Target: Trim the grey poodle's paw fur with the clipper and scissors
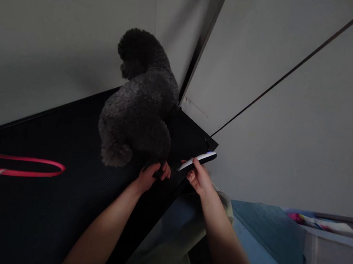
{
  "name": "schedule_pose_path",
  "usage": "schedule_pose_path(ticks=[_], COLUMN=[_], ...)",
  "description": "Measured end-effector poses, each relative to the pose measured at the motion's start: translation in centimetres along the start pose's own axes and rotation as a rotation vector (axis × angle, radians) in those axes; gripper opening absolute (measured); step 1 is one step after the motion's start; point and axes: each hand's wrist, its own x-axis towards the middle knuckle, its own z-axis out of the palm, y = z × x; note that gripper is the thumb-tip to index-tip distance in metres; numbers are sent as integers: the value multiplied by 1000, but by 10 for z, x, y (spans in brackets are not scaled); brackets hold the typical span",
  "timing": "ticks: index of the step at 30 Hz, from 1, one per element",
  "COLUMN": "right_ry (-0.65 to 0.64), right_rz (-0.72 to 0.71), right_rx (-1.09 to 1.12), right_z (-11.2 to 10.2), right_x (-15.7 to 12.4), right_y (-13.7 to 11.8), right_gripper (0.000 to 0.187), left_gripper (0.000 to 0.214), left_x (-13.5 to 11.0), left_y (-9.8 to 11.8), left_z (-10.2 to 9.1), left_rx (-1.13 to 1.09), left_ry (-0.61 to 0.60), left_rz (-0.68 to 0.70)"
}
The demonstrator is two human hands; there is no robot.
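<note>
Grey curly-coated poodle [138,107] is up on a black textured table [13,211], near the corner, its head at the far side and its body towards the person. The coat is darkest at the head.

Left hand [146,180]: at the low, near side of the dog, thumb and fingers closed around a dark paw [158,173] (front or hind, I cannot tell; the fur there merges with the shadow).

Right hand [199,179]: gripping a white-and-black hair clipper [200,160] between thumb and fingers, over the table's edge. The narrow blade end points left, towards the left hand, near the paw but apart from it. A small blue glow shows at the upper, rear part of the casing. Any marking on the casing is too small to read.

Further out: a pink-red strap loop [42,161] extends in from the left above the table, well apart from the dog. Behind stand pale grey walls [290,131], one crossed by a dark diagonal line. Below the hands, the person's olive-toned clothing [167,248] is in dim light. Lower right: blue floor [266,242] and a pale grey bin [330,259] with a pink-and-white packet [324,224] at its top; its print is blurred beyond reading.
</note>
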Motion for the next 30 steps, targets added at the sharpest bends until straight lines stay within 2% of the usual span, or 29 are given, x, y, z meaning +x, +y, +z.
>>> schedule_pose_path(ticks=[5,9,13,17,19,22,26,30], right_ry=[-36,-27,69,154,166,156,219,121], right_rz=[92,56,-229,-519,-601,-638,-593,-252], right_rx=[-19,5,34,-27,-92,-121,-21,-116], right_z=[6,10,15,21,24,29,27,21], right_x=[1,-6,-22,-44,-53,-57,-42,-17], right_y=[-2,2,20,47,57,60,31,-8], right_gripper=[34,37,41,37,37,40,37,33], left_gripper=[31,32,32,33,33,34,36,35], left_x=[1,1,2,4,5,6,5,5], left_y=[1,3,3,3,5,8,8,7], left_z=[-3,-2,-4,-6,-5,-2,-2,-5], left_rx=[-25,-22,-3,45,67,83,53,1], left_ry=[-50,-96,-96,-89,-77,-43,-51,-112], left_rz=[-20,-16,0,4,-7,-33,-47,-46])
